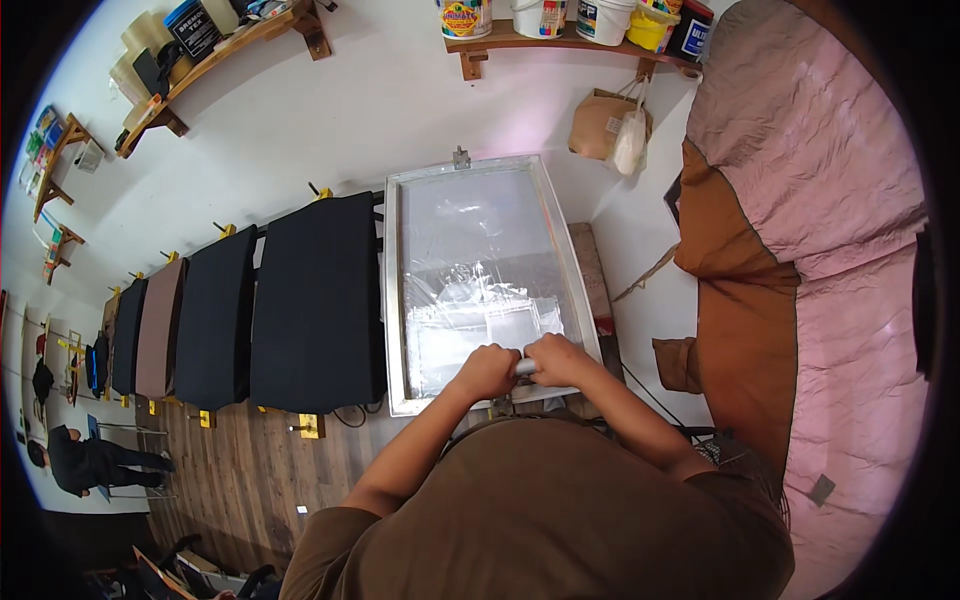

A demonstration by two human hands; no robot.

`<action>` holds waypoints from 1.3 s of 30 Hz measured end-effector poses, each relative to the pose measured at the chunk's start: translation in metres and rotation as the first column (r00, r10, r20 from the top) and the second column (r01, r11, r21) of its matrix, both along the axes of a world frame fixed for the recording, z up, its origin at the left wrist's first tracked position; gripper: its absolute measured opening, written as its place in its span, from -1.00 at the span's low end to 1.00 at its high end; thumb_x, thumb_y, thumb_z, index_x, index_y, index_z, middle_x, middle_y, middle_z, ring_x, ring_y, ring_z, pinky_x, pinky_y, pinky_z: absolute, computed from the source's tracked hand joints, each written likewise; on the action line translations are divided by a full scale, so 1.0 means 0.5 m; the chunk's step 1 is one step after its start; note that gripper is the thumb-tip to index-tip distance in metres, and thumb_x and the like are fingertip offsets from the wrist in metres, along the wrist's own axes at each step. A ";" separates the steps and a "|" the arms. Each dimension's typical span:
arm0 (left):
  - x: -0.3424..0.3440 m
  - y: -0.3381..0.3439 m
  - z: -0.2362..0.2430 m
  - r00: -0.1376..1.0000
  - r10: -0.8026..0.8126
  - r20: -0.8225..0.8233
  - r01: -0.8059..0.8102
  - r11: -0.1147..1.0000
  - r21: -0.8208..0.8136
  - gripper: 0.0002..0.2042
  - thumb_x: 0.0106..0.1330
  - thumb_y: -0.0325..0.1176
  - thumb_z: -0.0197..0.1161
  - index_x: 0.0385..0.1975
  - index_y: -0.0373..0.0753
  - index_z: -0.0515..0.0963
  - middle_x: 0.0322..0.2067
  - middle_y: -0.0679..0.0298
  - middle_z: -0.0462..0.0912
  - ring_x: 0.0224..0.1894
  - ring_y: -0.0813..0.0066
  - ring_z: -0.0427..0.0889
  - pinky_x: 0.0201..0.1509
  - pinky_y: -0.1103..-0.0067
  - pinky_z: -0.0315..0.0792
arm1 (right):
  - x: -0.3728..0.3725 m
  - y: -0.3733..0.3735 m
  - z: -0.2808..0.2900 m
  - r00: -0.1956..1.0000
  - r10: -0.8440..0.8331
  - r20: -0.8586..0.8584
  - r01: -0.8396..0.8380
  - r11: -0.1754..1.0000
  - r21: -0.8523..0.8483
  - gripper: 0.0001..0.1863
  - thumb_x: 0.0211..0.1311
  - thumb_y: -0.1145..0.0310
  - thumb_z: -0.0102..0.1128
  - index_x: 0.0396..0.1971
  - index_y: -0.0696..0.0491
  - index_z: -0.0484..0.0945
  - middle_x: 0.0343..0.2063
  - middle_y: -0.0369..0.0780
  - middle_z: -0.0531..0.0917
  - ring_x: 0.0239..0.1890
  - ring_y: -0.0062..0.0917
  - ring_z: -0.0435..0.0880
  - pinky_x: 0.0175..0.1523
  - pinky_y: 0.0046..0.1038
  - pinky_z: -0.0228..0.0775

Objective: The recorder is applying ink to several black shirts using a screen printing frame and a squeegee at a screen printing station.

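A screen-printing frame (pixel 393 300) with pale metal sides lies in front of me, its mesh (pixel 470 220) shiny with what looks like clear film or tape. At the near end of the mesh, my left hand (pixel 487 371) and my right hand (pixel 558 360) are closed side by side around a squeegee (pixel 525 367). Only a short silver-grey piece of its handle shows between my fists; its blade is hidden. A metal clamp (pixel 461 158) holds the frame's far edge. What lies under the screen cannot be made out.
Dark shirts on platens (pixel 318 300) stretch off to the left, with a brownish one (pixel 160 330) among them. Yellow brackets (pixel 312 427) jut out below. Tubs (pixel 540 18) stand on a wall shelf. Pink and brown sheeting (pixel 745 330) hangs at right. Another person (pixel 95 460) stands far left.
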State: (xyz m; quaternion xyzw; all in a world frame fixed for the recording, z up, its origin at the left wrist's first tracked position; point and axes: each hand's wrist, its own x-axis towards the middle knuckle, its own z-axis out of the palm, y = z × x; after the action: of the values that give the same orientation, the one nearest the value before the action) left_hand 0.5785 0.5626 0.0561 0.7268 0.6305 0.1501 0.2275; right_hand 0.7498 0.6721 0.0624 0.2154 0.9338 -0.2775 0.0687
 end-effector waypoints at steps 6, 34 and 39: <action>-0.002 -0.002 -0.003 0.999 0.022 0.025 -0.021 0.998 -0.058 -0.89 0.03 -0.35 0.30 -0.51 -0.24 0.61 -0.50 -0.01 0.66 -0.38 -0.05 0.68 -0.25 0.20 0.55 | 0.001 0.004 -0.008 0.999 0.006 -0.034 -0.008 0.999 -0.041 -0.75 -0.17 0.28 0.38 -0.55 0.14 0.58 -0.53 -0.04 0.67 -0.36 -0.09 0.69 -0.19 -0.19 0.54; 0.016 -0.037 -0.028 0.991 0.109 -0.081 -0.093 0.979 0.180 -0.85 0.15 -0.44 0.14 -0.30 -0.29 0.54 -0.53 0.01 0.66 -0.47 0.00 0.69 -0.38 0.21 0.56 | 0.009 -0.036 -0.029 0.963 -0.024 -0.270 0.048 0.995 0.086 -0.80 -0.12 0.52 0.25 -0.39 0.17 0.52 -0.39 -0.08 0.59 -0.24 -0.11 0.63 -0.10 -0.14 0.51; -0.024 0.006 0.010 1.000 0.016 -0.003 -0.016 1.000 -0.009 -0.87 0.12 -0.33 0.25 -0.40 -0.21 0.62 -0.46 -0.03 0.68 -0.34 -0.09 0.68 -0.21 0.16 0.57 | -0.015 0.010 0.011 0.997 0.031 -0.073 -0.032 0.999 -0.008 -0.83 -0.10 0.42 0.29 -0.44 0.15 0.62 -0.42 0.01 0.67 -0.29 -0.07 0.69 -0.14 -0.16 0.54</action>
State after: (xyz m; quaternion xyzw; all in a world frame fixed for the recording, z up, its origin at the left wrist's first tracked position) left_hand 0.5665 0.5655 0.0609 0.7210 0.6373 0.1477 0.2287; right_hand 0.7422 0.6769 0.0678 0.1902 0.9377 -0.2882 0.0400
